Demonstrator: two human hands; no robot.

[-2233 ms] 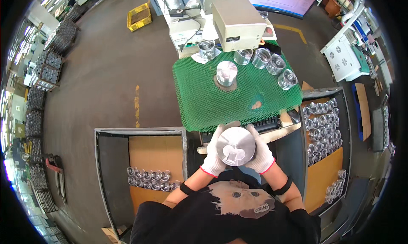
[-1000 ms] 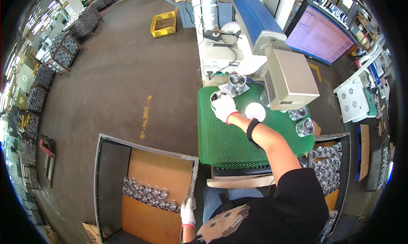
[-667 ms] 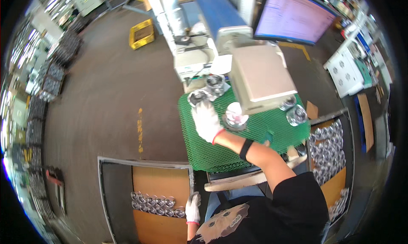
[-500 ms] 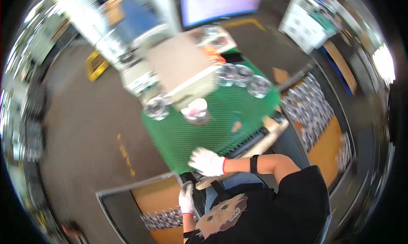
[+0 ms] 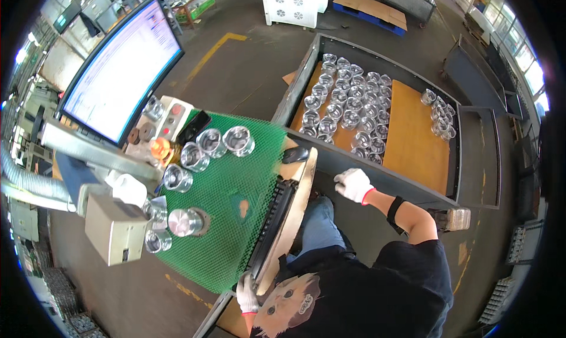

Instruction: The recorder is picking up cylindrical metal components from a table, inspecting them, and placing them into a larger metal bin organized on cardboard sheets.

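My left hand (image 5: 247,294), in a white glove with a red cuff, rests at the table's near corner, fingers stretched along the edge beside the black keyboard (image 5: 270,229). My right hand (image 5: 354,186), gloved alike, hangs in the air beside the near wall of a grey cart (image 5: 377,172). Its fingers are loosely bent and apart, with nothing in them. On the green mesh mat (image 5: 218,249) stand several shiny round metal parts, among them one near the far corner (image 5: 239,141). Another metal part (image 5: 185,222) sits on a round base nearer the middle.
Many similar metal parts (image 5: 352,104) stand in rows in the cart, next to a brown board (image 5: 415,137). A monitor (image 5: 124,73), a beige box (image 5: 115,229) and an orange object (image 5: 162,149) flank the mat. A mouse (image 5: 295,155) lies by the table edge.
My view has swung right toward the cart. My right hand has left the table's front edge and moved right, beside the cart. My left hand stays at the table's near corner.
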